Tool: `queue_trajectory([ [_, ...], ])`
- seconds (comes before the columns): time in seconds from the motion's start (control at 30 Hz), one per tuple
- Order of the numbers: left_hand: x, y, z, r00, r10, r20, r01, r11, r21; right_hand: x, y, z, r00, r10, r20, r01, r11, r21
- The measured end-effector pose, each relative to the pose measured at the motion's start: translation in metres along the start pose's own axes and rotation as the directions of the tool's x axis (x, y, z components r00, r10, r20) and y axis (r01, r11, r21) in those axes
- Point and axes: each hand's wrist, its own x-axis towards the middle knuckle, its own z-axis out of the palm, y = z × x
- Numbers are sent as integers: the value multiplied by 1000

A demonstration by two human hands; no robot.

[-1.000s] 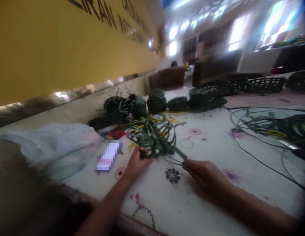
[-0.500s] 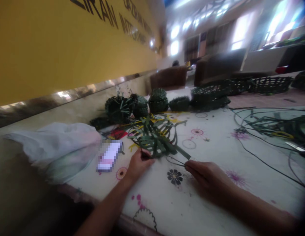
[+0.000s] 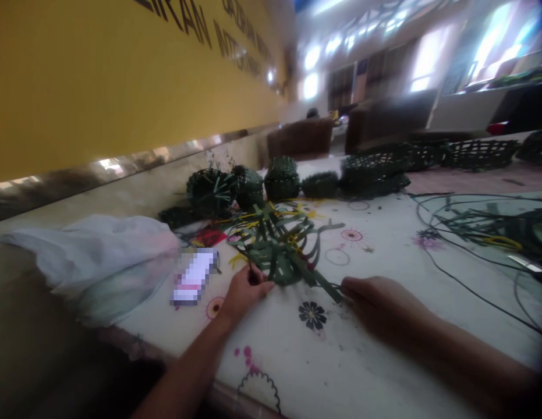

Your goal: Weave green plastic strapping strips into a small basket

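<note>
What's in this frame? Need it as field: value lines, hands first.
left grip: closed at the near-left edge of the green weave
right grip: fingertips together, apparently pinching a thin strand
weave: partly formed, loose strip ends splayed
table: white, flower-patterned
left side: white bag, pixelated rectangle
right side: pile of dark strips
behind weave: dark green baskets
wall: yellow, lettered

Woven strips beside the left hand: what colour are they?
The woven strips are dark green, best seen in the head view.
</note>
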Motion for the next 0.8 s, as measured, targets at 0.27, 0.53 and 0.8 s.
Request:
queue_trajectory([
  [0.27,-5,5,-2,997,20,75,-16,998,-57,8,16,-14,965,222,-139,-215,974,67],
  [0.53,-18,9,1,928,-4,373,42,995,-93,6,8,-35,935,349,60,-270,592,759],
  [0.8,-15,9,0,895,55,443,-27,997,-69,1,-7,-25,929,222,297,-362,376,853],
])
